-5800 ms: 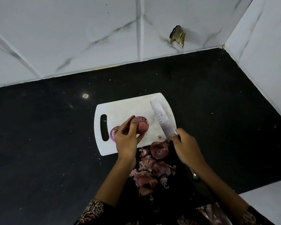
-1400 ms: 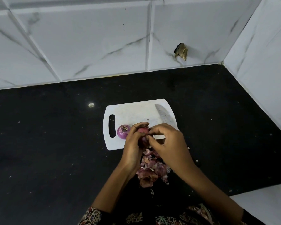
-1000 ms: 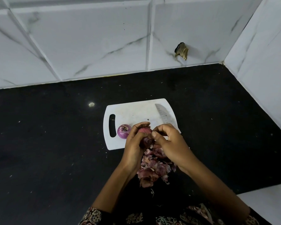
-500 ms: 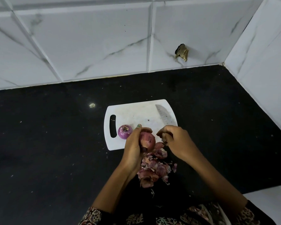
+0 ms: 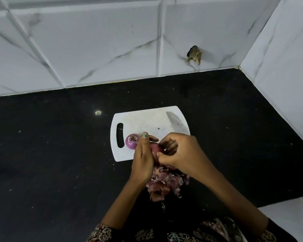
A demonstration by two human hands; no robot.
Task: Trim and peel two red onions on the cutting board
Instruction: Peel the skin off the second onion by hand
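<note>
Cutting board (image 5: pixel 143 119): bears peeled onion (image 5: pixel 131 143) near handle slot, knife blade (image 5: pixel 175 123) at right. Left hand (image 5: pixel 143 158) grips second onion (image 5: pixel 156 148) over board's near edge; right hand (image 5: pixel 177 152) pinches its skin. Peel heap (image 5: pixel 164 182) on counter.

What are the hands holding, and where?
The left hand grips a red onion around its side; the right hand pinches the skin on its other side.
</note>
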